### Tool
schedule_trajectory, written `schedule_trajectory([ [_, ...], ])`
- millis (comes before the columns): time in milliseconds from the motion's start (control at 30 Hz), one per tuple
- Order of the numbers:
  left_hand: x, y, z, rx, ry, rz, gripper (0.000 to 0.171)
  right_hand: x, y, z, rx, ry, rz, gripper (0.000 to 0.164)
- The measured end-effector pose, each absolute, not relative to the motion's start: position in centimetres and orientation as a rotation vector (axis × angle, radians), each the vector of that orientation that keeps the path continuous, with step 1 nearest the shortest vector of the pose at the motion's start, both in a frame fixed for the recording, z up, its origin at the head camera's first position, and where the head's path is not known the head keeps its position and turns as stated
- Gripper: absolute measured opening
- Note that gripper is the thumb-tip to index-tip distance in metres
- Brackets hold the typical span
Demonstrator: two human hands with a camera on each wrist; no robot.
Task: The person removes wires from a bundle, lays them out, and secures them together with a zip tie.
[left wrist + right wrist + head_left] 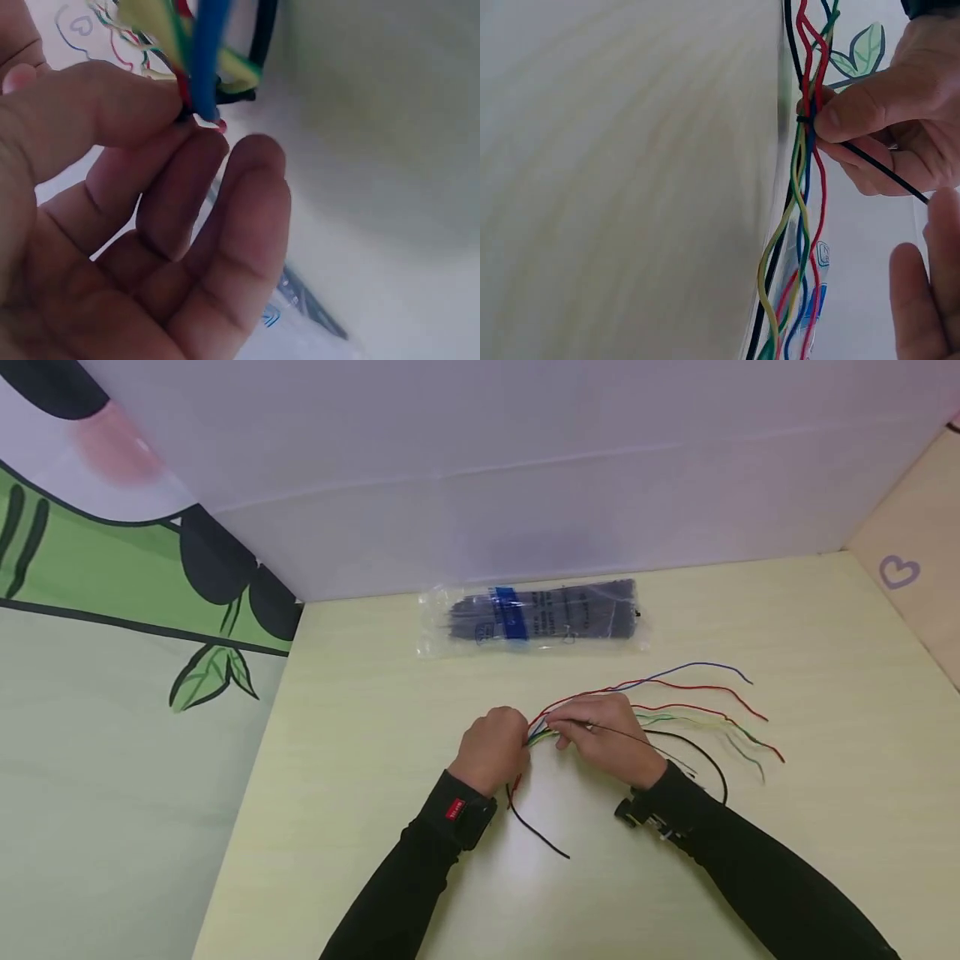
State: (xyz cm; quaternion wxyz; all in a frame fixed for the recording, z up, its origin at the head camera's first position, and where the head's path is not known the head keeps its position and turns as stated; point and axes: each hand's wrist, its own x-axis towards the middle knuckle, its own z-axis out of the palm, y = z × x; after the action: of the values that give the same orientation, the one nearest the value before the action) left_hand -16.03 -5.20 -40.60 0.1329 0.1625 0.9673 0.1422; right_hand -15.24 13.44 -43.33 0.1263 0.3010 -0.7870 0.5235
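Observation:
My left hand [491, 747] pinches a bundle of coloured wires [808, 169] between thumb and fingers. Red, blue, black and yellow-green strands fan out to the right on the table, and a few ends hang below the left hand. Around the bundle, right at the left thumb, runs a thin black cable tie [885, 171]. Its long tail leads to my right hand [611, 739], whose thumb and forefinger pinch it close beside the bundle. In the left wrist view, blue and yellow-green wire ends stick up past the left fingertips.
A clear plastic bag [577, 610] of dark cable ties with a blue label lies at the back of the pale table [360, 693]. White panels [525, 510] stand behind it, and a printed cloth [135, 760] hangs at the left.

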Motion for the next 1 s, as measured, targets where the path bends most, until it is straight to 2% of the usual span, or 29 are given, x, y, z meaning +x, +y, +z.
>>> schedule_trajectory([
  [133,-15.9,-5.1,-40.7,0.492,2.843,0.339,0.012,-15.0,13.6,-43.3,0.865,-2.307,1.548,0.017],
  [233,-15.5,-5.3,-41.1,0.554,2.853,0.247,0.004,-15.1,14.2,-42.9,0.907,-2.464,1.4,0.016],
  [467,-15.5,-5.8,-41.0,0.542,2.898,0.211,0.015,-17.0,18.1,-41.4,0.734,-2.945,0.551,0.057],
  [600,-16.3,-5.9,-40.9,0.484,2.857,0.292,0.026,-17.7,20.0,-41.6,0.696,-3.033,0.355,0.065],
  [767,-17.1,-5.9,-41.3,0.48,2.847,0.241,0.01,-18.6,20.8,-41.5,0.764,-3.068,0.346,0.076],
  [833,-17.3,-6.0,-41.5,0.481,2.833,0.267,0.003,-18.8,21.1,-41.5,0.789,-3.116,0.355,0.078],
  [900,-17.3,-6.1,-41.7,0.473,2.816,0.321,0.004,-18.9,21.3,-41.6,0.799,-3.148,0.361,0.074],
  [1000,-17.2,-6.4,-41.6,0.481,2.808,0.385,0.004,-19.0,21.5,-41.8,0.799,-3.17,0.313,0.055],
])
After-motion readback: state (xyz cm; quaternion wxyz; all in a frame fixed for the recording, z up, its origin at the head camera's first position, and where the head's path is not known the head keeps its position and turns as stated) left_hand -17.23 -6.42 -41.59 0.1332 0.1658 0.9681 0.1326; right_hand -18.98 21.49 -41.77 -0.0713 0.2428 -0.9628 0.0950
